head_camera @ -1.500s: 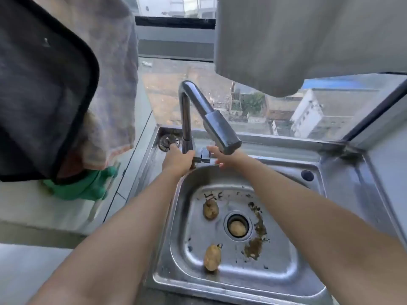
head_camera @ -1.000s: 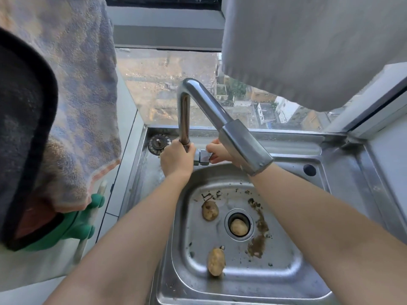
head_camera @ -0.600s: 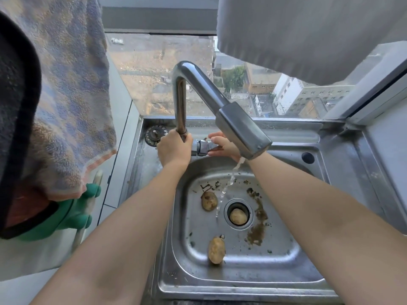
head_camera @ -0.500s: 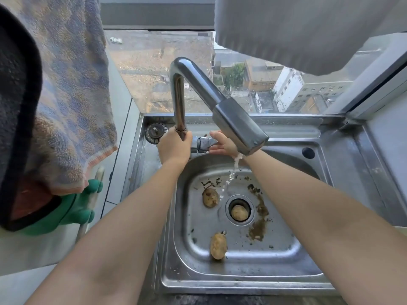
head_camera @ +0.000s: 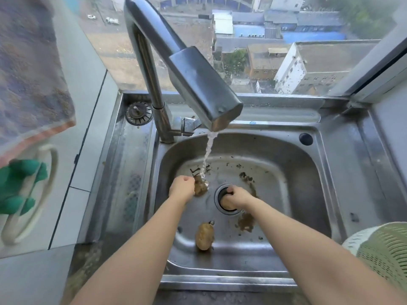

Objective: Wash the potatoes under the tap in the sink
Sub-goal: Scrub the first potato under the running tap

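Water runs from the steel tap (head_camera: 198,84) into the steel sink (head_camera: 308,194). My left hand (head_camera: 181,188) is closed on a dirty potato (head_camera: 200,186) right under the stream. My right hand (head_camera: 236,195) reaches into the drain opening (head_camera: 220,198) and curls around a second potato (head_camera: 226,204) lying there. A third potato (head_camera: 204,236) lies loose near the sink's front wall. Brown mud smears the sink floor (head_camera: 245,223) beside the drain.
A drain strainer (head_camera: 139,112) sits on the ledge left of the tap. A pale green colander (head_camera: 383,249) stands at the right edge. A towel (head_camera: 28,73) and green gloves (head_camera: 17,190) hang at the left. A window lies behind the sink.
Both hands left the tap handle and dropped into the sink, the left onto the far potato, the right onto the one in the drain. The water keeps running.
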